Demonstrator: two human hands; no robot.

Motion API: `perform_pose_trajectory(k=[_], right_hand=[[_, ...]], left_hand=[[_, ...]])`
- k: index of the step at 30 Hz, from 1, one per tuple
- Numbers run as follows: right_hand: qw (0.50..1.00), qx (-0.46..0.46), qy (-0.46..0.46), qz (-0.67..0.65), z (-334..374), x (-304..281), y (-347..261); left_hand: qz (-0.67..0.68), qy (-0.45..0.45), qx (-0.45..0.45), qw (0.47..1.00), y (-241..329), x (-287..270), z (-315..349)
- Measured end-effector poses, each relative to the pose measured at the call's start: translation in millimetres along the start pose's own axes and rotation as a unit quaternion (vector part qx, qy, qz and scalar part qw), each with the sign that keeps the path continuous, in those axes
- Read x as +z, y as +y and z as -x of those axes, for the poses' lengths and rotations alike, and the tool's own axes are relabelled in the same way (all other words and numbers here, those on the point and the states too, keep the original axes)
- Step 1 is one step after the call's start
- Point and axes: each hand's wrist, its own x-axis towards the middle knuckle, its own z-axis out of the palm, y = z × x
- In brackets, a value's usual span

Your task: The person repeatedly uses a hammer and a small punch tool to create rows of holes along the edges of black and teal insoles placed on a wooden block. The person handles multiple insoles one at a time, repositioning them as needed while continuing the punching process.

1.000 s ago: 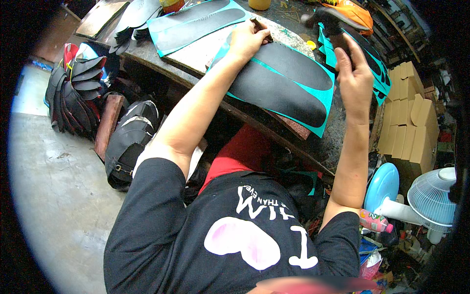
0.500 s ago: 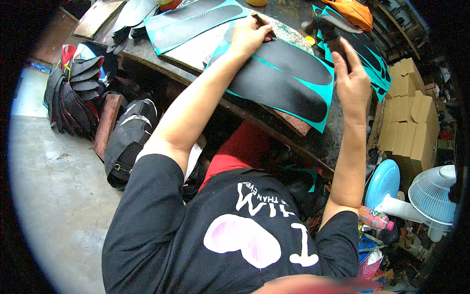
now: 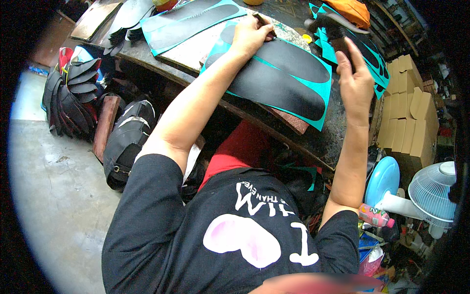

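My left hand [image 3: 251,37] is closed around a short dark rod-like tool [image 3: 264,22]. Its lower end meets the far edge of a teal sheet bearing black sole-shaped pieces [image 3: 279,85]. Over the right end of that sheet, my right hand [image 3: 355,83] grips a dark tool that looks like a hammer [image 3: 337,36], raised and blurred by motion. Its fingers are wrapped around the handle, with the index finger partly extended. A second teal sheet with black soles [image 3: 193,24] lies to the left of my left hand.
More teal sheets with black shapes [image 3: 374,59] lie at the right beneath an orange cloth [image 3: 351,13]. Grey sole pieces [image 3: 129,22] are stacked at the far left of the bench. Cardboard boxes [image 3: 404,112] and a fan [image 3: 433,191] stand on the right; bundled black pieces [image 3: 73,98] are at left.
My right hand and its hammer have shifted slightly right and down. The left hand keeps its place on the tool; the whole view has drifted a little.
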Motion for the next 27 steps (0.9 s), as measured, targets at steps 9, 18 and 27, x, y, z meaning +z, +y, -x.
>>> perform_pose_trajectory(k=[9, 18, 27], right_hand=[[0.993, -0.05, -0.037, 0.098, 1.9, 18.3, -16.6], [0.98, -0.117, 0.069, -0.146, -3.5, -10.1, -13.5], [0.996, -0.017, -0.025, 0.078, 7.6, 11.8, 4.3]], left_hand=[[-0.394, -0.028, 0.303, 0.867, 3.8, 15.8, 4.3], [-0.147, -0.026, 0.119, 0.982, -0.5, 11.4, -1.0], [-0.2, 0.043, 0.208, 0.956, 0.6, 15.0, -0.7]])
